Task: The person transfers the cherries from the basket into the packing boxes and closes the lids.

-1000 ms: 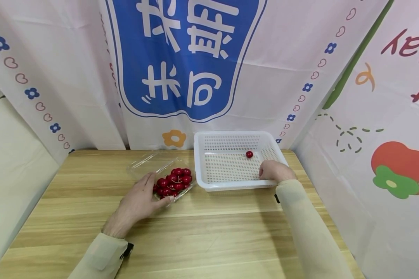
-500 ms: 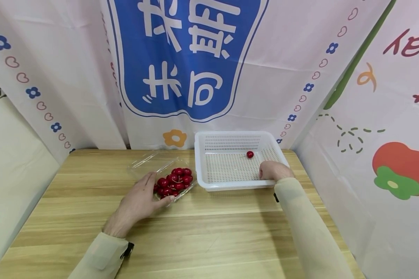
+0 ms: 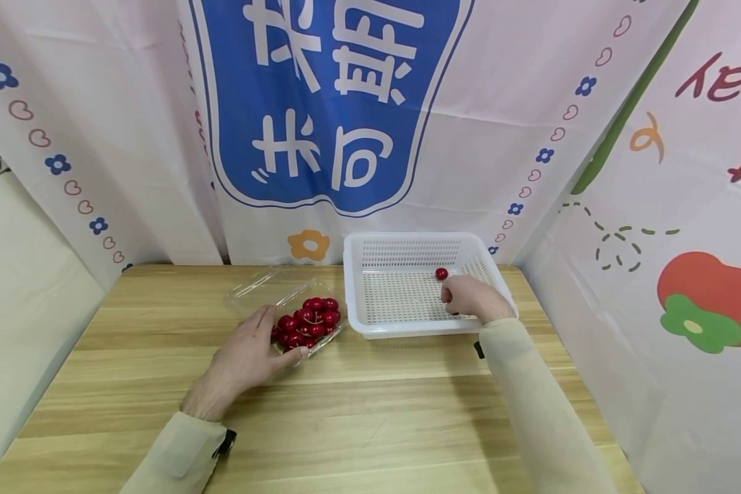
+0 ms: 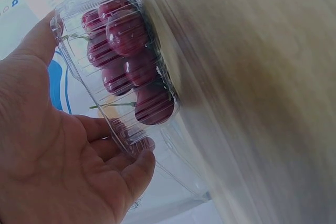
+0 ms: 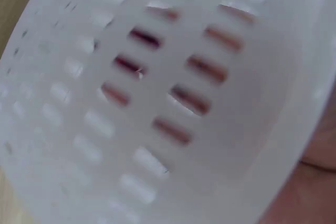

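Note:
My left hand (image 3: 243,357) grips the near left side of a clear plastic clamshell box (image 4: 79,77), thumb at one end and fingers at the other. Several dark red cherries (image 3: 309,322) with stems fill the box. My right hand (image 3: 472,298) is inside the white slotted basket (image 3: 353,288), its fingers curled. Through the wall slots in the right wrist view, a dark red cherry (image 5: 129,65) shows among the fingers; the grip itself is mostly hidden. Another cherry (image 3: 441,274) lies on the basket floor just beyond the right hand.
The box's clear lid (image 3: 253,288) lies folded back toward the rear of the wooden table (image 3: 358,418). Printed cloth (image 3: 309,226) hangs behind the table, and walls of cloth stand at both sides. The basket stands at the back right, close to the box.
My right hand has moved left and slightly back inside the basket, away from its near right corner. The left hand, the box and the cherry on the basket floor stay in place.

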The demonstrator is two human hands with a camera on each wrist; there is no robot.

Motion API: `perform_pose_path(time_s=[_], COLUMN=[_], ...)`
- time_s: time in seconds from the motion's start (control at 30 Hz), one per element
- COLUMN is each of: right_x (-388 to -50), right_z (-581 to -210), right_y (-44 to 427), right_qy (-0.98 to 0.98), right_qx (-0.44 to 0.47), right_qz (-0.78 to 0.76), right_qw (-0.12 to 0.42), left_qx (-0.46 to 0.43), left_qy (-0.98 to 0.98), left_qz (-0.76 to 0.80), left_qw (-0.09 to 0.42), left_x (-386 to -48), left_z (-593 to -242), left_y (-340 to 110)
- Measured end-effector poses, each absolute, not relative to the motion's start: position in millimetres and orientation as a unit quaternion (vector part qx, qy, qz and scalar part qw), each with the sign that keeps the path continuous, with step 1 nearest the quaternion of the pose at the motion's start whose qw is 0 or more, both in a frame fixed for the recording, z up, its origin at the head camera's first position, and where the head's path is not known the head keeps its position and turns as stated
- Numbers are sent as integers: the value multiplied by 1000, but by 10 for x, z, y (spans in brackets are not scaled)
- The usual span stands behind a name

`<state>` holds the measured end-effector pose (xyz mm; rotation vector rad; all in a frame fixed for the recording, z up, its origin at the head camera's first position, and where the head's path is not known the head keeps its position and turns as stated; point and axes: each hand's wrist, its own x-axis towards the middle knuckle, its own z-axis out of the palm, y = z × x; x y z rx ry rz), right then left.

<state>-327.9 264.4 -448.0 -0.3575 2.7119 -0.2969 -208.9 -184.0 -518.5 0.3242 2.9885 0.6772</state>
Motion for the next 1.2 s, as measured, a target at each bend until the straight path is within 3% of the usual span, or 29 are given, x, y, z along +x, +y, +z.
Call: perform_pose_path(time_s=[0.2, 0.47, 1.2], right_x=[-3201, -3156, -3076], right_z=[-4454, -4446, -4471], right_y=[2453, 2202, 1543], right_qy=[970, 967, 943], right_qx=[-183, -189, -278], right_qz=[-102, -141, -180], right_qw=[120, 100, -30], left_qx=[107, 110, 114], left_qy=[969, 969, 969], left_qz=[220, 220, 219], left_qw=[28, 21, 14], left_x=[-2082, -2081, -2082], left_z=[-5182, -5191, -5197], left_y=[-1839, -1835, -1845])
